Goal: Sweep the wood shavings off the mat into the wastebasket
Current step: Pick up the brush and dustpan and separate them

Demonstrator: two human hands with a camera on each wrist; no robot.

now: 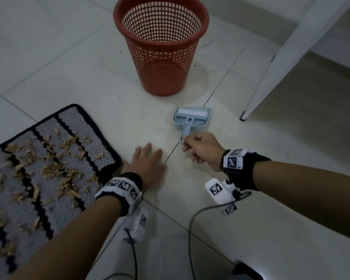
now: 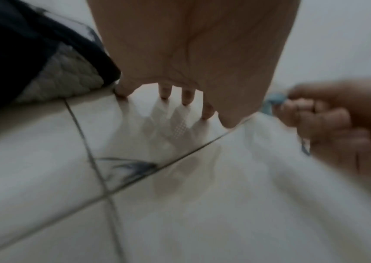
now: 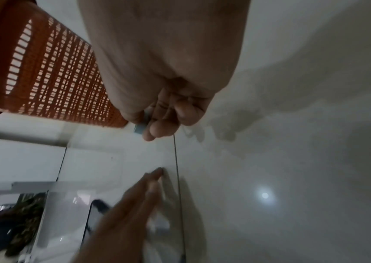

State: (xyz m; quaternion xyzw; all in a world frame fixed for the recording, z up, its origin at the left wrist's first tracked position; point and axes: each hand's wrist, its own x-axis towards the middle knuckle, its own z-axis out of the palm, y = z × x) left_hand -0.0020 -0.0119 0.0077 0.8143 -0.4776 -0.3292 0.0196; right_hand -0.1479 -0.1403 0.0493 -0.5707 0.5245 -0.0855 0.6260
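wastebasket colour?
Orange-red plastic mesh; the wastebasket shows best in the head view.

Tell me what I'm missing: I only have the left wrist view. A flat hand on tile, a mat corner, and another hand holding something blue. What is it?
Observer: A light blue brush and dustpan set lying on the floor; the right hand grips its handle end.
Operator: Are there shavings on the mat?
Observer: Yes, wood shavings are scattered across the mat; none look swept yet.
Operator: Where is the wastebasket?
Observer: The red mesh wastebasket stands upright beyond the dustpan, apart from it.
Operator: Is the left hand touching the mat?
Observer: The left hand lies flat on the tile, its thumb right at the mat's corner; contact is unclear.
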